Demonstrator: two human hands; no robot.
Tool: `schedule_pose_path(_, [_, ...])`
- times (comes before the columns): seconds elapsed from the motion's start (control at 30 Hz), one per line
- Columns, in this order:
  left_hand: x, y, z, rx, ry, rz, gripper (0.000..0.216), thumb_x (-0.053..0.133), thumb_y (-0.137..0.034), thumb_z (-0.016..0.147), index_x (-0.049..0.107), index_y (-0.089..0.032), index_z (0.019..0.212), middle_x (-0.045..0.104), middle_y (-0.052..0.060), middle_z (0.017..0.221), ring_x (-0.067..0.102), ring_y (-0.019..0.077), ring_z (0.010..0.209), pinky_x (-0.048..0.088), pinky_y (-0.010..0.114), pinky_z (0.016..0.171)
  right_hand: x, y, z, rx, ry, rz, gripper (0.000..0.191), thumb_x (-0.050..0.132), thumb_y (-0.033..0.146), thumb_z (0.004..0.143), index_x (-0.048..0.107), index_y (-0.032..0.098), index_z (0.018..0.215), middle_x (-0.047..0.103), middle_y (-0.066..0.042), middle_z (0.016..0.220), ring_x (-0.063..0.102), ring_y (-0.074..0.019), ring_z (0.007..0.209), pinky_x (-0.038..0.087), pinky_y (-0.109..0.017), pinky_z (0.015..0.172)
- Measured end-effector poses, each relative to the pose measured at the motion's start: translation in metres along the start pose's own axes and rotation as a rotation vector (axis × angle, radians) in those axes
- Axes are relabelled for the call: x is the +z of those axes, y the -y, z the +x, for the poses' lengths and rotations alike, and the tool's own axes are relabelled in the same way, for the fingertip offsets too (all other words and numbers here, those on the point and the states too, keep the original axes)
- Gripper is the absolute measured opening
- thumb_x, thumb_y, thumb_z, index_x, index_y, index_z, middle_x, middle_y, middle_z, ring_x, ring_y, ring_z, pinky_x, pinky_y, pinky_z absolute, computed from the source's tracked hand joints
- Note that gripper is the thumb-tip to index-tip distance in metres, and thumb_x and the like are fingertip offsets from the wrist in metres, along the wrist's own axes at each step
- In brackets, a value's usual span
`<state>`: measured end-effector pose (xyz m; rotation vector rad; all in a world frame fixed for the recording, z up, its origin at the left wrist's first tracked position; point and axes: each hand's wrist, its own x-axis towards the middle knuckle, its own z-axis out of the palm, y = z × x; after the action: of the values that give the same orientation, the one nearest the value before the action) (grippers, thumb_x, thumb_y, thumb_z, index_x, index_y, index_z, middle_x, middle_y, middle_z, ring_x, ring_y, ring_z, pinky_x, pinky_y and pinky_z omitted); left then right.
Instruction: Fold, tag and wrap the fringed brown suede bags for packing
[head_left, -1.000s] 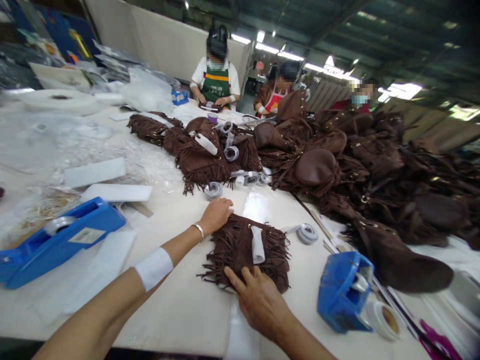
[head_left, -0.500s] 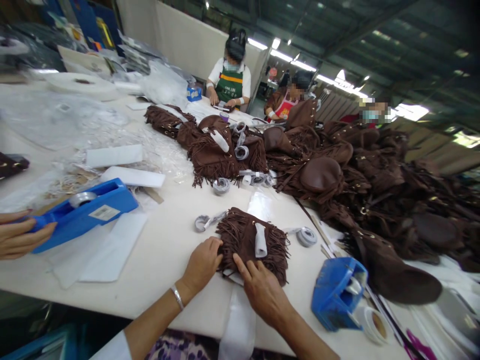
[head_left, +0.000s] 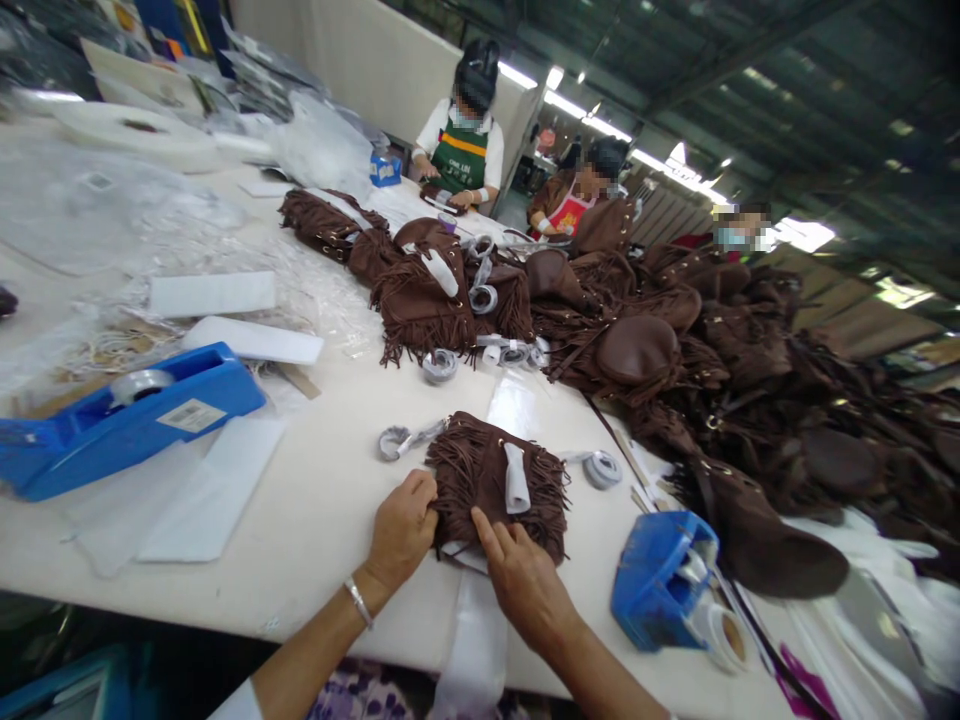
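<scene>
A dark brown fringed bag (head_left: 480,470) lies flat on the table in front of me, with a white wrapped piece (head_left: 517,478) on its front. Grey wrapped coils (head_left: 394,443) extend from both upper sides. My left hand (head_left: 403,530) is closed at the bag's left edge, its fingertips partly hidden by the fringe. Across the lower front rests my right hand (head_left: 525,580), fingers stretched out and pressing on the bag. A strip of white sheet (head_left: 472,640) runs from beneath the bag over the table's near edge.
Blue tape dispensers stand left (head_left: 135,420) and right (head_left: 660,580). A large heap of brown fringed bags (head_left: 637,350) covers the far right. White foam sheets (head_left: 214,490) and clear plastic (head_left: 187,230) lie left. Co-workers (head_left: 461,140) are across the table.
The other person's hand on the left dispenser has gone from view. My view has shifted slightly; my hands stay at the bag, the left looking more curled.
</scene>
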<state>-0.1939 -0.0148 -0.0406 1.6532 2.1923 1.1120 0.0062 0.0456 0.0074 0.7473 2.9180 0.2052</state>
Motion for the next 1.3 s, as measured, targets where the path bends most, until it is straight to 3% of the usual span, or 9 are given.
schedule_pose_path(0.23, [0.003,-0.006,-0.007,0.052,-0.011,-0.018,0.032,0.045,-0.007,0.083,0.052,-0.021,0.111,0.06,0.007,0.11,0.054,0.0247,0.108,0.047,0.043,0.098,-0.002,0.002,0.0,0.008,-0.007,0.002,0.075,0.046,-0.001,0.082,0.023,0.011,0.152,0.061,-0.012,0.107,0.054,-0.0239,0.091,0.054,-0.034,0.075])
schedule_pose_path(0.47, [0.003,-0.001,0.0,0.023,-0.01,-0.037,0.027,0.047,-0.003,0.073,0.051,-0.023,0.09,0.059,0.004,0.092,0.055,0.0249,0.096,0.049,0.042,0.088,-0.002,0.0,0.0,0.017,-0.007,0.019,0.071,0.046,0.001,0.084,0.026,0.012,0.151,0.062,-0.012,0.106,0.054,-0.0236,0.091,0.054,-0.034,0.074])
schedule_pose_path(0.77, [0.003,-0.003,-0.001,0.019,-0.018,-0.049,0.028,0.043,-0.001,0.068,0.047,-0.023,0.084,0.055,0.004,0.086,0.053,0.0247,0.09,0.049,0.041,0.082,0.003,-0.001,-0.003,0.029,-0.039,0.031,0.069,0.049,0.001,0.084,0.03,0.011,0.149,0.061,-0.012,0.11,0.054,-0.0231,0.093,0.054,-0.034,0.077])
schedule_pose_path(0.9, [0.001,-0.008,-0.002,0.015,-0.03,-0.058,0.03,0.043,0.0,0.069,0.047,-0.022,0.088,0.053,0.006,0.098,0.051,0.0249,0.1,0.048,0.042,0.092,0.004,-0.001,-0.003,0.04,-0.055,0.033,0.066,0.051,0.002,0.085,0.033,0.01,0.147,0.061,-0.012,0.11,0.054,-0.0231,0.093,0.053,-0.034,0.078])
schedule_pose_path(1.03, [0.004,-0.009,-0.005,0.001,-0.032,-0.073,0.036,0.044,-0.001,0.073,0.048,-0.02,0.105,0.054,0.008,0.11,0.052,0.0236,0.109,0.047,0.042,0.1,0.007,-0.001,-0.005,0.04,-0.083,0.033,0.063,0.051,0.005,0.086,0.035,0.01,0.147,0.062,-0.012,0.108,0.054,-0.0227,0.091,0.053,-0.034,0.077])
schedule_pose_path(1.3, [0.009,-0.005,-0.007,-0.02,-0.026,-0.077,0.028,0.043,-0.003,0.076,0.051,-0.021,0.097,0.055,0.006,0.096,0.054,0.0244,0.095,0.049,0.041,0.087,0.007,-0.001,-0.005,0.037,-0.125,0.03,0.062,0.052,0.003,0.084,0.039,0.01,0.144,0.062,-0.011,0.103,0.054,-0.0222,0.09,0.052,-0.032,0.077])
